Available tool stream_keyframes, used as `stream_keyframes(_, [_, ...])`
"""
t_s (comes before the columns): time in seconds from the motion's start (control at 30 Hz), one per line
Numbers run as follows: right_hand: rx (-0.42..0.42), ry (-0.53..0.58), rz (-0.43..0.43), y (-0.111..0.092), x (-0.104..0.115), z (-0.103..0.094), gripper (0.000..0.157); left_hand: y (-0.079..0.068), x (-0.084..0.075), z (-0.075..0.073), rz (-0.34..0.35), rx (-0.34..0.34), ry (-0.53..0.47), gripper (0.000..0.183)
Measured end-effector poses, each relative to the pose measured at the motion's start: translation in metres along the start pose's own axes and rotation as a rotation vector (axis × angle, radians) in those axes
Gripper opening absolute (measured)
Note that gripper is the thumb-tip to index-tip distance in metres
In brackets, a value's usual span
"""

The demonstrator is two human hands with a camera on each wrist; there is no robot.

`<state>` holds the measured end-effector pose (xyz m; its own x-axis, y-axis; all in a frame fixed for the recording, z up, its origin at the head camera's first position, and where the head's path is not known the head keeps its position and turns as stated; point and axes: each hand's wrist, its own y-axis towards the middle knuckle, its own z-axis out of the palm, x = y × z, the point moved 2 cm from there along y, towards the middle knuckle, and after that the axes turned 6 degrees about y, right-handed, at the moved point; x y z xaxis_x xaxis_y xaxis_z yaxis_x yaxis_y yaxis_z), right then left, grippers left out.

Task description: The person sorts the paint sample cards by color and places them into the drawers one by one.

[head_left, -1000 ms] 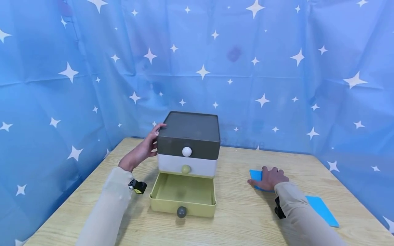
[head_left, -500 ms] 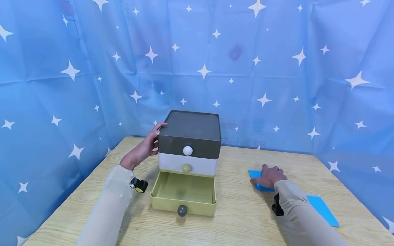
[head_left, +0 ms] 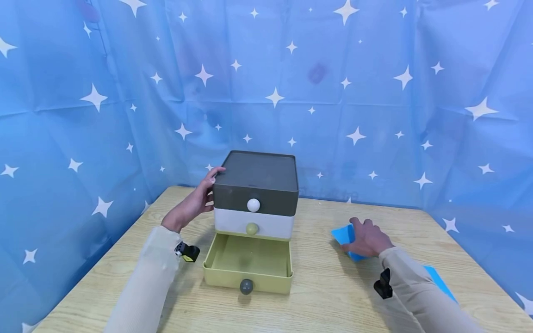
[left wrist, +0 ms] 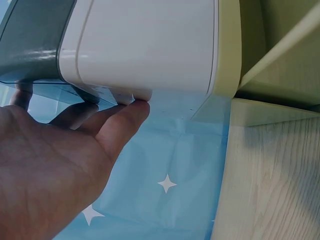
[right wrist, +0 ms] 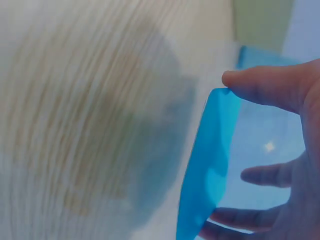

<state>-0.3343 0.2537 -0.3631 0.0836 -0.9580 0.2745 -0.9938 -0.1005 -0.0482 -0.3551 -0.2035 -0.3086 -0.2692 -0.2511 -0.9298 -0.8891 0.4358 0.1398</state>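
A small drawer unit (head_left: 260, 173) has a dark grey top tier, a white middle tier and a light green bottom drawer (head_left: 225, 277), which is pulled out and shows a bare floor. My left hand (head_left: 193, 203) rests on the unit's left side, one digit over the top edge. Fingertips touch the side wall in the left wrist view. On the right, my right hand (head_left: 368, 239) pinches a thin blue sheet (right wrist: 207, 160) by opposite edges, thumb on one and fingers on the other. The sheet is tilted above the wooden table, slightly bowed.
A second blue sheet (head_left: 439, 280) lies on the table (head_left: 316, 286), partly hidden by my right forearm. Round knobs, white (head_left: 253, 205), green (head_left: 251, 228) and dark grey (head_left: 246, 286), stick out at the front. A blue star-patterned curtain (head_left: 316, 115) closes off the back and sides.
The blue sheet lay flat under my right hand; now it is lifted and tilted in my grip. My right forearm covers more of the second sheet. The left hand has stayed put.
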Motion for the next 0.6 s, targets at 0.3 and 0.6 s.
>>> stream_keyframes(0.3, [-0.081, 0.062, -0.194, -0.028, 0.048, -0.012, 0.088, -0.001, -0.003, -0.006, 0.017, -0.006, 0.002, 0.050])
stream_keyframes(0.6, [-0.102, 0.118, -0.331, -0.066, 0.095, -0.015, 0.088, 0.001, -0.001, -0.001, 0.008, -0.001, -0.007, 0.049])
